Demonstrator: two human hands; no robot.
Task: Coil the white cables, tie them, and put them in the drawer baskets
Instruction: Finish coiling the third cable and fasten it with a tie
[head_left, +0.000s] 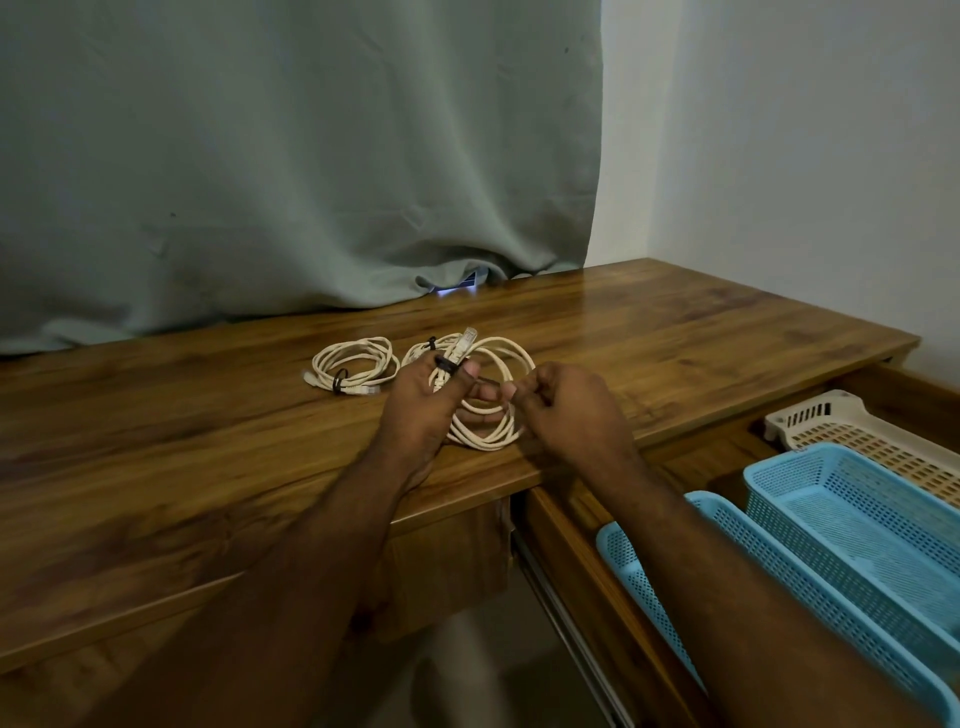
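My left hand (423, 405) grips a coiled white cable (491, 428) just above the wooden desk (182, 441), thumb pressed on a black tie wrapped round the coil near its plug. My right hand (563, 402) pinches the free end of that black tie, pulled out to the right. A second white coil (356, 358), bound with a black tie, lies flat on the desk to the left. Part of a third white coil (418, 351) with a black tie shows behind my left hand.
An open drawer at the lower right holds two blue mesh baskets (852, 525) (691, 566) and a cream basket (857, 431) behind them. A grey-green curtain (291, 171) hangs along the back of the desk. The white wall stands on the right.
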